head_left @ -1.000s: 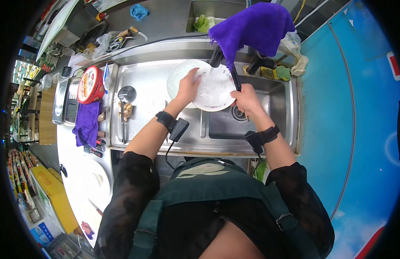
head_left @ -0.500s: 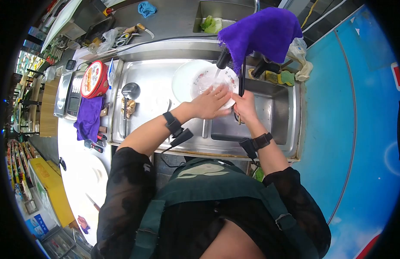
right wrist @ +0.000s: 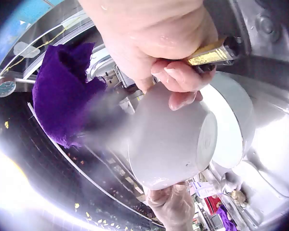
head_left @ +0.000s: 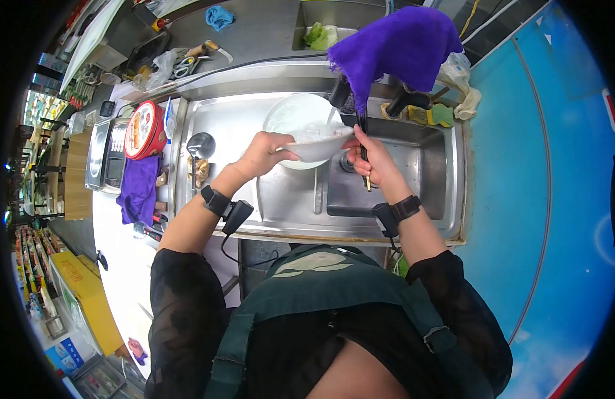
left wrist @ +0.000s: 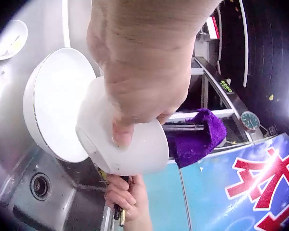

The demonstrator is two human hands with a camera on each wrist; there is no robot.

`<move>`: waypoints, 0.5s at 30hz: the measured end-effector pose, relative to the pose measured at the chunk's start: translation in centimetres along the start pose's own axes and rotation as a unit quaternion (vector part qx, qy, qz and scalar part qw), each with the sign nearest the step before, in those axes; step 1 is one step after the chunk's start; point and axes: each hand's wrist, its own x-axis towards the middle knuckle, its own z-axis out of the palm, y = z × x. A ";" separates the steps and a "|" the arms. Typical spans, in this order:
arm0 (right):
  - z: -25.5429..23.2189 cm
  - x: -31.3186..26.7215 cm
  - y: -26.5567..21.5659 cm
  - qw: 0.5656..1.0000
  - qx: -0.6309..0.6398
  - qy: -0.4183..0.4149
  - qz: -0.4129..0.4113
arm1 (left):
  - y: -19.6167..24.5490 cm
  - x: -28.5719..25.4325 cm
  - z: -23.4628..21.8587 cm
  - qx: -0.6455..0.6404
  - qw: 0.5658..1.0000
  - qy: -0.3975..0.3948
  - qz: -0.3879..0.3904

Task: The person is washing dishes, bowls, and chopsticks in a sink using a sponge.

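A white bowl (head_left: 312, 150) is tilted on its side between my two hands, under a thin stream from the tap (head_left: 339, 94). My left hand (head_left: 264, 153) grips its left side, the thumb (left wrist: 122, 134) lying along the outer wall. On the opposite side my right hand (head_left: 375, 159) holds the rim and also grips dark chopsticks (right wrist: 214, 55) with gold ends against the palm. A larger white bowl (head_left: 287, 110) rests behind and below on the steel drainboard, partly hidden by the tilted one.
The sink basin (head_left: 404, 176) lies to the right. A purple cloth (head_left: 400, 50) hangs over the taps, with sponges (head_left: 440, 116) beside them. On the left are a ladle (head_left: 201, 145), a red round tin (head_left: 144, 130) and a scale (head_left: 113, 156).
The bowl has gone from facing up to tilted on its side. My left hand went from its left rim to flat inside it, then back to its left side. My right hand keeps the chopsticks.
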 end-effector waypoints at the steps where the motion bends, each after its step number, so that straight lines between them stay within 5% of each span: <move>1: -0.3 0.3 0.3 1.000 -0.010 -0.015 -0.008 | -0.4 -0.4 0.1 -0.099 0.989 0.001 -0.107; 2: -0.4 0.4 0.3 0.999 -0.019 -0.030 -0.016 | -0.5 -0.5 0.0 -0.196 0.957 0.002 -0.212; 3: -0.6 0.4 0.3 0.999 -0.019 -0.030 -0.016 | -0.6 -0.5 0.2 -0.196 0.957 0.002 -0.213; 5: -0.7 0.1 0.5 0.999 -0.030 -0.027 -0.008 | -0.6 -0.3 0.8 -0.467 0.838 0.153 -0.239; 6: -0.6 -0.1 0.5 0.999 -0.031 -0.027 -0.007 | -1.0 -0.1 1.2 -0.493 0.805 0.199 -0.263; 7: -0.5 -0.2 0.6 0.999 -0.035 -0.020 -0.020 | -1.3 0.0 1.4 -0.493 0.804 0.200 -0.264; 9: -0.2 -0.3 0.8 0.999 -0.039 -0.012 -0.032 | -1.8 0.1 1.6 -0.645 0.681 0.228 -0.261; 10: 0.0 -0.3 0.9 0.998 -0.031 -0.003 -0.053 | -1.9 0.1 2.0 -0.645 0.680 0.228 -0.262; 12: 0.3 -0.3 1.0 0.997 -0.022 0.007 -0.073 | -1.5 0.5 3.0 -0.733 0.586 0.237 -0.253; 15: -0.2 0.0 1.3 0.996 0.023 0.056 -0.071 | -1.1 1.2 5.0 -0.762 0.551 0.205 -0.272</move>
